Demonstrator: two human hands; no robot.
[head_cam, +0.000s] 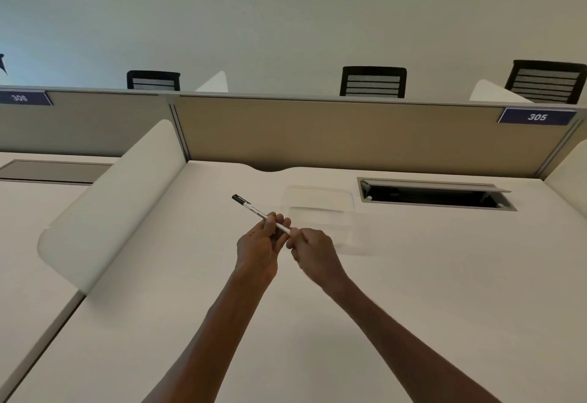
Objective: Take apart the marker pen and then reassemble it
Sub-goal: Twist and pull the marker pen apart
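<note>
Above the white desk (413,275), the left hand (259,248) grips the marker pen (259,212) at its middle to keep it steady, while the right hand (313,252) pinches its near end, probably to pull one part off.

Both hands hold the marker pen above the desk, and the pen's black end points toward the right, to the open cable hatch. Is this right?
Not quite. In the head view, the marker pen, held by the left hand and right hand, has its black end pointing up-left, away from the cable hatch.
</note>
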